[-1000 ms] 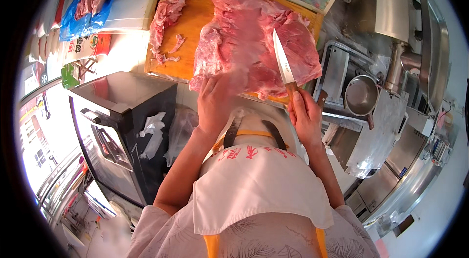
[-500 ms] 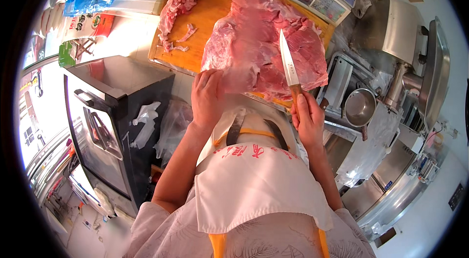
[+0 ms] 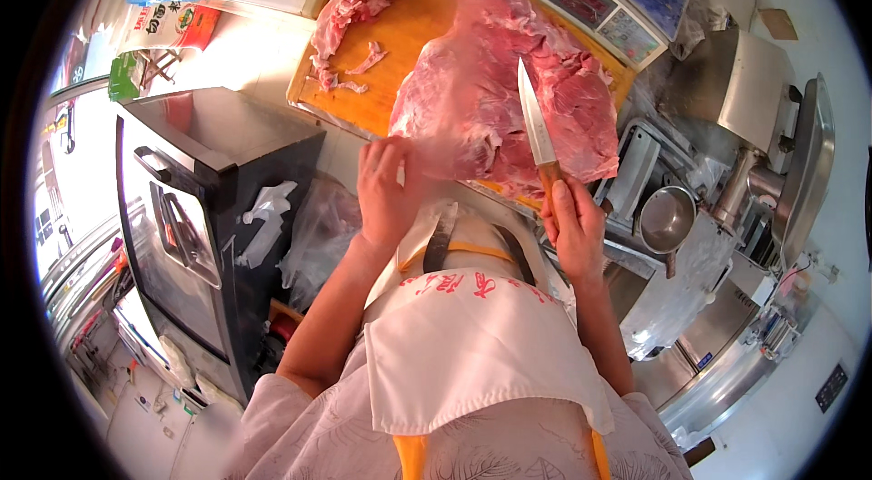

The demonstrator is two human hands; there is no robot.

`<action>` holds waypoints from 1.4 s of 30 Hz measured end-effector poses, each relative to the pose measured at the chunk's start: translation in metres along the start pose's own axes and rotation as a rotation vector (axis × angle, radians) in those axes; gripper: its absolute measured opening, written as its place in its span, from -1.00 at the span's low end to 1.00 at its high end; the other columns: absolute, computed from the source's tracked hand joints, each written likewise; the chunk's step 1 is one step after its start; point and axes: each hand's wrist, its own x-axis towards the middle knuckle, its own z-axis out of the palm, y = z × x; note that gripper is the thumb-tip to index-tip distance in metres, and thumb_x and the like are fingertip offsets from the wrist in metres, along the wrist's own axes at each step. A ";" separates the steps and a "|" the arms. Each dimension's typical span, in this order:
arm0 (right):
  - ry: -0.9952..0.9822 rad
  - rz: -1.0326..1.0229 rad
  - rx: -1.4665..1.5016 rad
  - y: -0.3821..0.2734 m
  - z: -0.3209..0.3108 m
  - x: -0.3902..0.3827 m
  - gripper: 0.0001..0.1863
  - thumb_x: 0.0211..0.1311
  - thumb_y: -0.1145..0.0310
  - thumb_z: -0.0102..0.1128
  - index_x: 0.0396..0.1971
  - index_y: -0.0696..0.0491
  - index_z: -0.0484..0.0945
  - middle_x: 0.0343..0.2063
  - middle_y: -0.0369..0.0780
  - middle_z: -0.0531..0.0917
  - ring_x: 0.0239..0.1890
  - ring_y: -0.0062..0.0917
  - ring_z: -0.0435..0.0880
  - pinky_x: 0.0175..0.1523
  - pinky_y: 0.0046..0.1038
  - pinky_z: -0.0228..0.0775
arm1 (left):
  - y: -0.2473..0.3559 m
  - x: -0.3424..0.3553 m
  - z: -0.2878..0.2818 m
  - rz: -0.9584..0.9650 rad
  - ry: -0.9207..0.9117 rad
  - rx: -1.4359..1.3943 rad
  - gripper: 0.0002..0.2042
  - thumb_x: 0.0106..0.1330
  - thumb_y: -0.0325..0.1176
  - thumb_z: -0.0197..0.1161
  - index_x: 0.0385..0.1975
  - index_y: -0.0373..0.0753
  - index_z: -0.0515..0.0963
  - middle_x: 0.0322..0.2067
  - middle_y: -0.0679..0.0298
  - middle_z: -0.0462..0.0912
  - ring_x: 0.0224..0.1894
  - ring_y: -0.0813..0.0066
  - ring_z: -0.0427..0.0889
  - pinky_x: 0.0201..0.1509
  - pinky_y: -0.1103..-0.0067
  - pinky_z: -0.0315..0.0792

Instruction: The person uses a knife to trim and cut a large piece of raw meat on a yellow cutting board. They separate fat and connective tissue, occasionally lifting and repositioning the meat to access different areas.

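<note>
Single head-worn fisheye view, steeply downward, close over cutting board (image 3: pixel 413 44), rim probably distorted.
</note>
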 end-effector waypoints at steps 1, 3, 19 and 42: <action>-0.001 -0.007 -0.005 0.000 0.001 0.001 -0.69 0.65 0.23 0.01 -0.05 0.16 0.62 -0.53 -0.39 0.53 -0.62 -0.81 0.37 -0.52 -0.64 0.21 | -0.002 0.005 0.002 -0.094 0.013 -0.048 -0.81 0.22 -0.59 0.32 -0.18 -0.26 0.63 -0.19 0.12 0.66 -0.17 0.12 0.67 -0.03 0.30 0.54; -0.007 -0.019 -0.033 -0.003 0.003 0.003 -0.70 0.65 0.24 0.01 -0.06 0.15 0.62 -0.54 -0.40 0.53 -0.63 -0.81 0.37 -0.53 -0.64 0.20 | -0.004 0.018 0.006 -0.287 0.039 -0.144 -0.80 0.22 -0.58 0.33 -0.16 -0.26 0.62 -0.20 0.10 0.66 -0.26 0.16 0.69 -0.12 0.31 0.56; -0.068 -0.049 -0.145 -0.016 0.017 0.010 -0.71 0.65 0.25 0.02 -0.10 0.16 0.61 -0.59 -0.41 0.52 -0.64 -0.81 0.35 -0.54 -0.63 0.19 | -0.015 0.073 0.017 -0.478 -0.389 0.298 -0.72 -0.02 -0.20 0.44 -0.44 -0.30 0.71 -0.41 -0.04 0.75 -0.27 -0.06 0.75 -0.12 0.24 0.62; 0.224 0.084 0.248 0.026 -0.028 -0.027 -0.62 0.68 0.13 -0.07 -0.04 0.14 0.59 -0.51 -0.37 0.51 -0.65 -0.80 0.31 -0.56 -0.64 0.11 | 0.082 -0.022 0.068 -1.221 -0.755 -0.971 -0.75 0.51 -0.32 0.20 0.00 -0.37 0.62 -0.09 0.09 0.74 -0.19 0.27 0.75 -0.06 0.41 0.65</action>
